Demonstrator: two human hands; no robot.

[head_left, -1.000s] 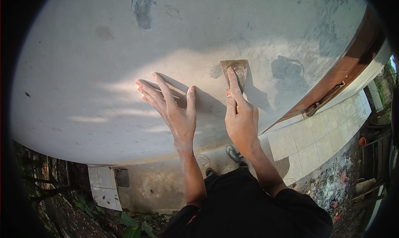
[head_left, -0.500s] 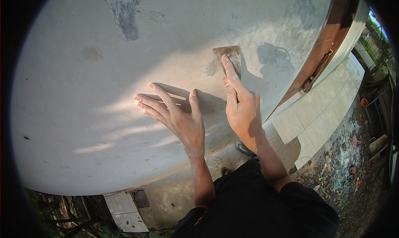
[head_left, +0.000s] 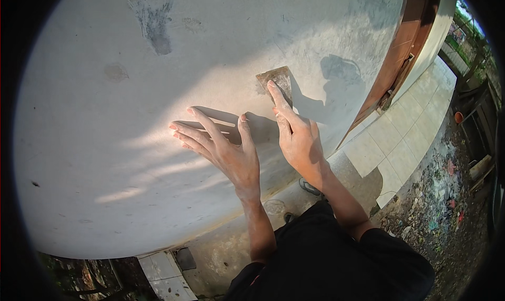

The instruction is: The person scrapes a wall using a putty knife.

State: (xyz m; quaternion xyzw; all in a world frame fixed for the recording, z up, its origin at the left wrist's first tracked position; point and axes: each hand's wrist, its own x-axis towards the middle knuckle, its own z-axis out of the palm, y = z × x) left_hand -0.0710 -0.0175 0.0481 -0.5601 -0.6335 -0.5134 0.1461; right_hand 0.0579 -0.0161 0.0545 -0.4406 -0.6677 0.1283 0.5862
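Observation:
A pale plastered wall (head_left: 105, 143) fills the upper left of the view. My right hand (head_left: 300, 140) grips a putty knife (head_left: 282, 80), its index finger stretched along the worn, stained blade. The blade lies against the sunlit part of the wall; the handle is mostly hidden in my palm. To the left, my left hand (head_left: 223, 151) is dusty with white powder, its fingers spread on or just off the wall and holding nothing. A dark grey patch (head_left: 155, 25) marks the wall higher up.
A brown wooden door frame (head_left: 392, 59) borders the wall at right, with a tiled ledge (head_left: 392, 135) beside it. Rubble-strewn ground (head_left: 421, 222) lies lower right. Below the wall runs a concrete strip (head_left: 226, 259), where a sandal (head_left: 309, 187) shows.
My right hand has drawn the putty knife a little left and down along the wall, and its blade has turned slightly. The left hand stays in nearly the same place.

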